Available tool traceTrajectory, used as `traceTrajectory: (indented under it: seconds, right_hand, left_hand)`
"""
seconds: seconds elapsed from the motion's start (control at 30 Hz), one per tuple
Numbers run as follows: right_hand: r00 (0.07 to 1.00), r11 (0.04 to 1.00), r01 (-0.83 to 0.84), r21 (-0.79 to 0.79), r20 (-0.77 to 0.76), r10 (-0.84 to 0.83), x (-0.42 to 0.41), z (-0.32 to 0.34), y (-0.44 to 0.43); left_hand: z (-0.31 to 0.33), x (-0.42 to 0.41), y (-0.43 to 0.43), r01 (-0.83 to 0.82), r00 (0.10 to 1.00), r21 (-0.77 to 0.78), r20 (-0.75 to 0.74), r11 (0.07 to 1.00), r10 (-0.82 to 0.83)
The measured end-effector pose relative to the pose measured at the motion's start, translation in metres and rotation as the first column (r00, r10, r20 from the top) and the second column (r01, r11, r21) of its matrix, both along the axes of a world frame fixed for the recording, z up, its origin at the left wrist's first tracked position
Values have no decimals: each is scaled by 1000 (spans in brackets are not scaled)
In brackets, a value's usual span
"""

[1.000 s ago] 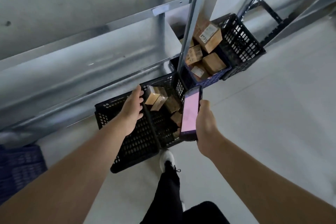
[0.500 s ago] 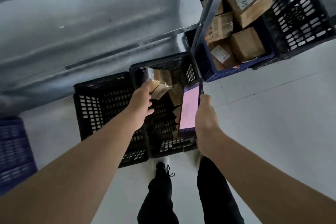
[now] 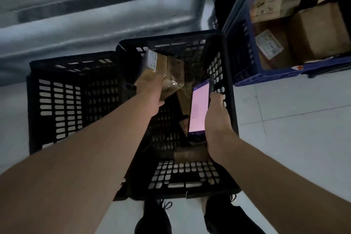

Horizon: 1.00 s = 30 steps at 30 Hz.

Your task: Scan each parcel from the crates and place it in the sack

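While the left hand (image 3: 152,93) holds the parcel (image 3: 163,70) at the far end of the black crate (image 3: 190,182), we judge the step in hand to be the scan, not yet the transfer. To do it well, we bring the white label (image 3: 152,60) squarely to the reading side of the handheld scanner (image 3: 198,110), hold both steady for 1 clean read, and keep the parcel clear of the crate wall and of the other parcels in the crate. The label now lies beyond the scanner's top edge, so we expect a short repositioning. The left hand is closed round the near end of the parcel, its fingertips hidden behind it. The right hand (image 3: 218,118) grips the scanner along its right edge, with the screen lit pink. A 2nd black crate (image 3: 66,100) stands against the left side, and a blue crate (image 3: 245,74) of parcels stands to the right. No sack is in view.
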State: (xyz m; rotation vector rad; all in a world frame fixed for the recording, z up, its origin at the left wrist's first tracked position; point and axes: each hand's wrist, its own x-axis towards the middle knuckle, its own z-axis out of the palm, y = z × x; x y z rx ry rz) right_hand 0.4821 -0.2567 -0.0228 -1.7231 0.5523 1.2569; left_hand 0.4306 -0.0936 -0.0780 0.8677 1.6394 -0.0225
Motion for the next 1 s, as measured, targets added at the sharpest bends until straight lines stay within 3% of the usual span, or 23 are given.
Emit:
traceTrajectory:
  seconds: [0.23,0.37,0.5,0.63,0.77,0.87,1.0]
  right_hand:
    - [998,997,-64,-36,26,65,-6,-49,-15]
    - [996,994,-88,-61,-4,88,-20,-46,-30]
    - [991,988,-135,-78,-23,134,-26,-33,-32]
    - [989,989,-138,-61,-52,135,-28,-23,-31]
    - [993,993,-106,-48,-48,104,-29,-21,-29]
    - [993,994,-102,-50,-61,99,-29,-22,-31]
    - [992,994,-90,-64,-89,84,-30,-28,-36]
  left_hand:
    - [-66,21,32,-132,989,-16,-70,991,131]
    - [-74,-7,12,-269,957,-60,94,961,274]
    - [-75,-24,-10,-317,917,24,262,948,300]
    - [-76,-21,-9,-541,815,-14,236,841,529]
    - [-64,4,4,-507,849,-19,163,862,503]
    - [-78,17,25,-497,868,-79,-44,864,495]
    - [-66,27,20,-349,935,-249,-22,903,355]
